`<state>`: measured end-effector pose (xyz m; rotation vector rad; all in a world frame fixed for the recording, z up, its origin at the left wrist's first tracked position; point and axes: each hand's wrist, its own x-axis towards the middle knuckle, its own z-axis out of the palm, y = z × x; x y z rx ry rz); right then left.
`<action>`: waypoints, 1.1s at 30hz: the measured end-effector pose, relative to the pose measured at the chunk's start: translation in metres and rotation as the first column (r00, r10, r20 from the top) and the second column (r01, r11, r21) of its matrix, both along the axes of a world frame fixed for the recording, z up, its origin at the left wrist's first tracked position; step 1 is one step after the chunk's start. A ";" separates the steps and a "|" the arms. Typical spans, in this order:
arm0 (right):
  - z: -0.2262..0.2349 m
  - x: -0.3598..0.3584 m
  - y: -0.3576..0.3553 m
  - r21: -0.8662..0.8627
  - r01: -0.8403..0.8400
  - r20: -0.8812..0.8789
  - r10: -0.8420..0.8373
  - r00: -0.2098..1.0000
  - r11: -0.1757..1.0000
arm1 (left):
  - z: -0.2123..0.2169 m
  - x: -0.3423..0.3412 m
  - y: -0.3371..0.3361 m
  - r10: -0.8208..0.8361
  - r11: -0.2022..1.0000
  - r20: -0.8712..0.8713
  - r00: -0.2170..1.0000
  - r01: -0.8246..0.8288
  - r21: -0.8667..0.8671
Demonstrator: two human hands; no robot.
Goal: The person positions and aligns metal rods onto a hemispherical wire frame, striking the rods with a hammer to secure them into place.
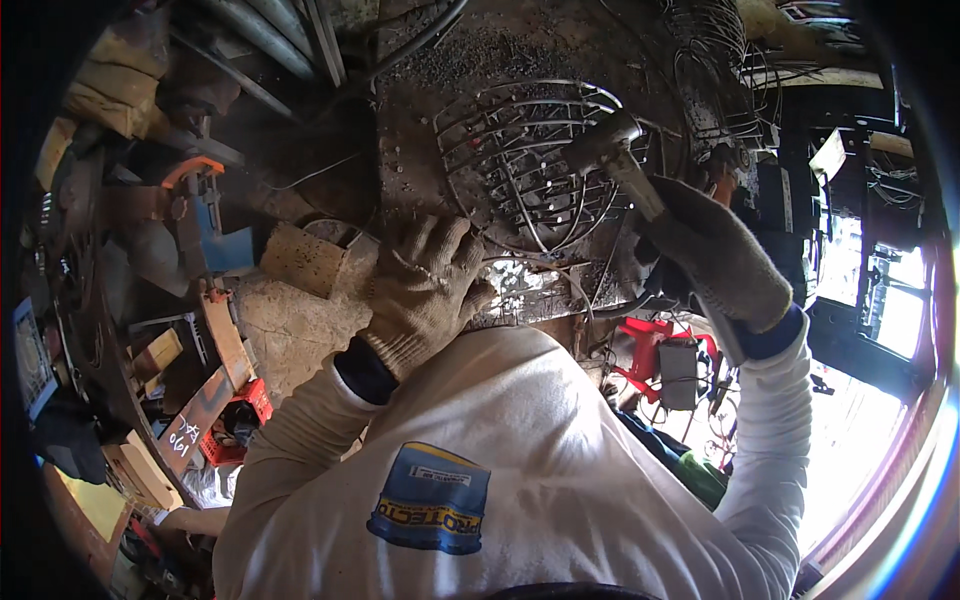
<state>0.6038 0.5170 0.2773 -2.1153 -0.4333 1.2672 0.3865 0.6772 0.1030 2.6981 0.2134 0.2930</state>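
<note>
My right hand [715, 250], in a grey-brown knit glove, is closed round the handle of a hammer [640, 185]. The hammer's dark metal head [600, 142] is over the right part of a round wire grate [515, 185]. This grate, made of bent metal rods, lies on a dark, worn workbench [410, 130]. My left hand [425, 275], gloved too, rests at the bench's near edge, beside the grate's lower left. Its fingers are slightly bent and apart, with the thumb out to the right. Nothing shows in it.
Bundled wire [705, 60] lies at the bench's far right. Leftward are an orange-and-blue clamp [200, 200], a tan block [300, 258] and a red crate [225, 440]. Below the bench, at right, a red-and-grey machine [675, 365] stands among cables. Metal pipes [265, 40] lie at far left.
</note>
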 end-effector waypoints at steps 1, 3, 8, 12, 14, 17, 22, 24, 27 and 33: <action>0.000 0.001 0.001 0.000 -0.037 0.076 0.037 0.996 0.999 | -0.003 0.000 -0.001 0.015 1.000 0.003 1.000 -0.015 -0.022; 0.005 0.000 0.011 -0.025 -0.061 0.141 0.064 0.988 0.998 | -0.007 0.001 -0.001 0.032 0.998 0.003 0.999 -0.031 -0.051; 0.008 0.002 0.025 -0.116 -0.167 0.158 0.184 0.970 0.979 | 0.002 0.006 0.006 -0.026 0.996 -0.061 0.998 0.021 -0.086; 0.052 0.006 0.054 -0.119 -0.190 0.077 0.200 0.977 0.975 | -0.005 0.003 0.004 0.030 0.997 0.018 0.999 -0.029 -0.075; 0.065 0.001 0.055 -0.042 -0.018 -0.066 0.015 0.998 0.999 | -0.002 0.006 0.006 -0.010 0.994 -0.029 1.000 0.007 -0.106; 0.052 -0.015 0.059 0.097 0.019 0.224 -0.041 0.974 0.995 | -0.002 0.007 0.006 -0.011 0.992 -0.037 0.999 0.006 -0.123; 0.019 -0.010 0.026 -0.127 -0.312 0.209 0.333 0.920 0.942 | -0.003 0.006 0.006 0.022 0.995 -0.011 1.000 -0.023 -0.094; 0.029 -0.011 0.038 -0.085 -0.150 0.219 0.165 0.962 0.985 | 0.000 0.007 0.008 -0.011 0.991 -0.033 0.999 0.007 -0.130; 0.026 -0.006 0.043 -0.005 0.051 0.277 -0.048 0.960 0.999 | -0.001 0.007 0.006 0.010 0.995 -0.053 0.999 -0.016 -0.098; -0.005 0.001 0.019 -0.035 -0.089 0.312 0.095 0.945 0.995 | -0.001 0.006 0.001 0.032 0.995 -0.051 0.998 -0.036 -0.095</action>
